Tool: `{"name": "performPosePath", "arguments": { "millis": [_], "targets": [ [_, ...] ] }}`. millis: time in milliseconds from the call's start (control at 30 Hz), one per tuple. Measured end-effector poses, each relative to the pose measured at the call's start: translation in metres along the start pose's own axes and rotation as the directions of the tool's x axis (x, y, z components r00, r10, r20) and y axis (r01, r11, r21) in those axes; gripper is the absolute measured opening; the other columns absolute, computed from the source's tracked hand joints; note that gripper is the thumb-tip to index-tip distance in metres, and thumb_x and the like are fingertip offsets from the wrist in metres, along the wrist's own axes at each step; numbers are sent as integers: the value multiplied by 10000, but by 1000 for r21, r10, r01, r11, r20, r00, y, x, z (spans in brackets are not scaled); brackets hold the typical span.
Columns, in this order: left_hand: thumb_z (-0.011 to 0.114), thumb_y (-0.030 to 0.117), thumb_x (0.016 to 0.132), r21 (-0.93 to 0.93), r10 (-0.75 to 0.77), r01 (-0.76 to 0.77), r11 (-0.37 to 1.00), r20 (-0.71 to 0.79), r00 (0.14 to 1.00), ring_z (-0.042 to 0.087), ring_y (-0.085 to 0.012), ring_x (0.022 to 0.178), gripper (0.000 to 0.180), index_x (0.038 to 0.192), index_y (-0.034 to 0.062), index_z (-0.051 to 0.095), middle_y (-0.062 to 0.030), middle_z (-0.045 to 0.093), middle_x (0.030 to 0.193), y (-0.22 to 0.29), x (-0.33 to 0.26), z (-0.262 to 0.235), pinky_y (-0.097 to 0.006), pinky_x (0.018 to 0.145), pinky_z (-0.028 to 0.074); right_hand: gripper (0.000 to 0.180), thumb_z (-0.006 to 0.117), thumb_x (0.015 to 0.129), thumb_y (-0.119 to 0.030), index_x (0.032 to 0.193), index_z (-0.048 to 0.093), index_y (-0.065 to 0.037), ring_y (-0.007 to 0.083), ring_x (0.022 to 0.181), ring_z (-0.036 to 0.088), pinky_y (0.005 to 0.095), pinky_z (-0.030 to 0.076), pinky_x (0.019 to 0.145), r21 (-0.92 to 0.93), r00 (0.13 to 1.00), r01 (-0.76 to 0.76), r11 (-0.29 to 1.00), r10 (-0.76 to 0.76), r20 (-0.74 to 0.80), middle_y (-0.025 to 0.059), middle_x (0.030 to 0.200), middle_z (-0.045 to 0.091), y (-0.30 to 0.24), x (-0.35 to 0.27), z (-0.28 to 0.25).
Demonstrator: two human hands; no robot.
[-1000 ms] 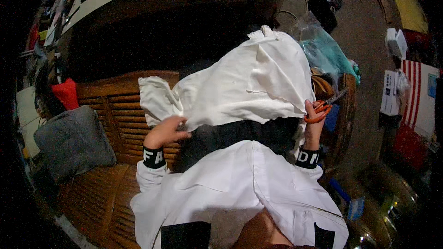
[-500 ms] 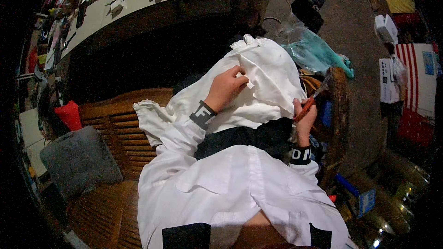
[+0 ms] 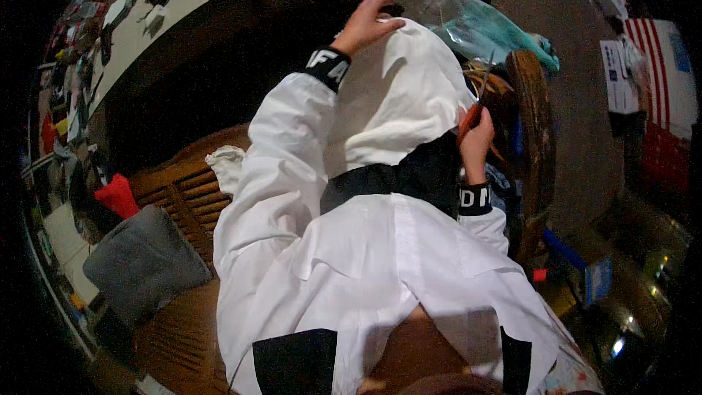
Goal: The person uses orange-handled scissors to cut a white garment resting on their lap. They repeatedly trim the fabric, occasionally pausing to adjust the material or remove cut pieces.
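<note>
A white cloth garment [image 3: 398,95] lies spread over my lap. At its far edge my left hand [image 3: 365,27] is reached out, with the thumb on the cloth and the fingers curled over the edge. Close to the garment's right side, my right hand [image 3: 477,135] is closed round orange-handled scissors [image 3: 472,123], whose metal blades point away from me. The right fingers partly cover the handles. A small crumpled end of white cloth [image 3: 227,166] shows on the bench to the left, beyond my left sleeve.
I sit on a wooden slatted bench [image 3: 172,194] with a grey cushion [image 3: 146,267] and a red cloth [image 3: 117,196] at left. Its wooden armrest [image 3: 530,117] is close on the right. A clear and teal plastic bag [image 3: 497,36] lies beyond. A cluttered white-topped table [image 3: 175,29] stands ahead.
My left hand has moved from the middle of the garment out to its far edge. The cloth lies smoother over my lap. The scissors have turned to point more straight ahead.
</note>
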State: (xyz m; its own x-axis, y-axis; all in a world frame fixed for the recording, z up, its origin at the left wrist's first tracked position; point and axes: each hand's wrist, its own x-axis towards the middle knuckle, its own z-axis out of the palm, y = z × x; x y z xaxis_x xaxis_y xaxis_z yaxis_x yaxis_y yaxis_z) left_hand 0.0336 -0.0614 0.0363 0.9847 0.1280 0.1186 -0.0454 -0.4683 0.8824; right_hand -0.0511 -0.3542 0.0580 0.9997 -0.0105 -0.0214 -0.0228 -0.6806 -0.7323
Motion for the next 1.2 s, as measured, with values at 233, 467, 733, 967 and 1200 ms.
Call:
{"name": "performPosePath", "arguments": {
  "millis": [233, 467, 733, 967, 1200],
  "targets": [
    [636, 93, 818, 27, -36, 42, 999, -181, 983, 543, -217, 1062, 332, 1139, 55, 556, -108, 508, 1167, 21, -134, -53, -320, 859, 490, 286, 614, 885, -264, 835, 531, 6, 152, 646, 496, 311, 411, 606, 144, 997, -70, 987, 73, -18, 61, 718, 553, 37, -9, 1],
    [622, 68, 807, 19, -329, 342, 939, -230, 916, 545, -177, 735, 66, 821, 13, 589, -82, 576, 847, 69, -301, -49, -294, 661, 441, 474, 743, 769, -299, 1052, 552, 30, 161, 831, 543, 282, 434, 747, 77, 983, -167, 983, 159, 93, 78, 933, 593, -2, -9, 1],
    [579, 180, 891, -723, -872, 548, 421, -158, 463, 544, -173, 640, 203, 853, -19, 588, -38, 597, 759, 60, -355, -31, -261, 615, 447, 347, 704, 811, -180, 1035, 546, 34, 155, 833, 539, 284, 436, 773, 232, 971, -231, 945, 209, 114, 74, 926, 587, -14, -3, -2],
    [523, 251, 932, -954, -801, -4, -299, 249, 544, 397, -277, 1239, 449, 1260, -21, 385, -158, 436, 1287, 40, -327, -47, -398, 1063, 321, 253, 694, 820, -202, 914, 543, -22, 89, 691, 475, 229, 368, 562, 351, 984, -174, 920, 154, 84, 11, 790, 527, -36, 0, -11],
    [601, 198, 888, -908, -724, -73, -413, 279, 631, 461, -235, 1172, 339, 1167, 41, 490, -90, 524, 1220, 51, -292, -33, -403, 1006, 372, 190, 673, 828, -163, 899, 536, -51, 84, 675, 497, 227, 385, 591, 553, 978, -206, 807, 145, 153, -2, 795, 530, -71, -6, -15]
  ]
}}
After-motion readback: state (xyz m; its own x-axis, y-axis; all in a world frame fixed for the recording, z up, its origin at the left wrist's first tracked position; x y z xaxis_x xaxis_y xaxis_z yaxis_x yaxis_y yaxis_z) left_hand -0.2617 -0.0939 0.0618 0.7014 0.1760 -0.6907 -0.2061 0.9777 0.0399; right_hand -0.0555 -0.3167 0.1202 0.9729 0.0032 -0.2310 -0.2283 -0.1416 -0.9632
